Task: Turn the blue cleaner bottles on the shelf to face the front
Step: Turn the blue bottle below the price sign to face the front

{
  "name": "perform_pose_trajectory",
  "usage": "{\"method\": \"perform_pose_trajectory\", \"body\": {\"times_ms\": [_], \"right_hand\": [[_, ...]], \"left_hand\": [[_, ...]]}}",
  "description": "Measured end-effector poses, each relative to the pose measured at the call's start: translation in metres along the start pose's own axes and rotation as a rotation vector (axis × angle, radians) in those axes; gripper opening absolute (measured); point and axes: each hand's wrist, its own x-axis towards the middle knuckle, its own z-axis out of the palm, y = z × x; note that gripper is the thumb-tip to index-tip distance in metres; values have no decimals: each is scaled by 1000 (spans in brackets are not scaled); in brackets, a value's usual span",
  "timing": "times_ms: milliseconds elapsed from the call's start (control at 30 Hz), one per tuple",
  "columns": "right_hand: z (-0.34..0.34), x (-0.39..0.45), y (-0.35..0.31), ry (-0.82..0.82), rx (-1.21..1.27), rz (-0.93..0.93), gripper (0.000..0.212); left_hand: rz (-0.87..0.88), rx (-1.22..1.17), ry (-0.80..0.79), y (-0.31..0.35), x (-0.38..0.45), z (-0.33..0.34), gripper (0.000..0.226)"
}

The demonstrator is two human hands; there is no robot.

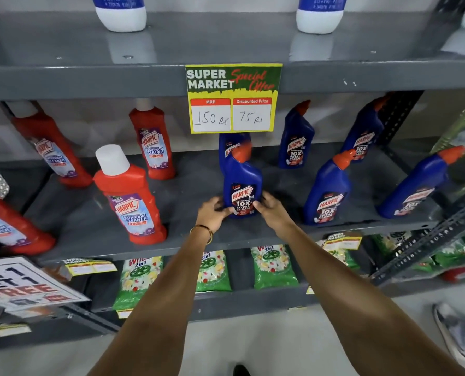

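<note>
Several blue cleaner bottles with orange caps stand on the middle grey shelf. The front-centre blue bottle stands upright with its label toward me. My left hand grips its lower left side and my right hand grips its lower right side. Right behind it another blue bottle is partly hidden by the price sign. More blue bottles stand to the right: front, far right front, back and back right, their labels showing.
Red bathroom cleaner bottles fill the shelf's left half. A yellow price sign hangs from the upper shelf edge. Green detergent packs lie on the shelf below. White-and-blue bottles stand on top. A metal upright rises at right.
</note>
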Motion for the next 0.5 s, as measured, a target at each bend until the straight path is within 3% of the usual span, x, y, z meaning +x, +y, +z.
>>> {"method": "perform_pose_trajectory", "body": {"times_ms": [500], "right_hand": [[-2,-44,-1,-30,-5,21,40]], "left_hand": [[4,35,3,-4,-41,-2,42]]}}
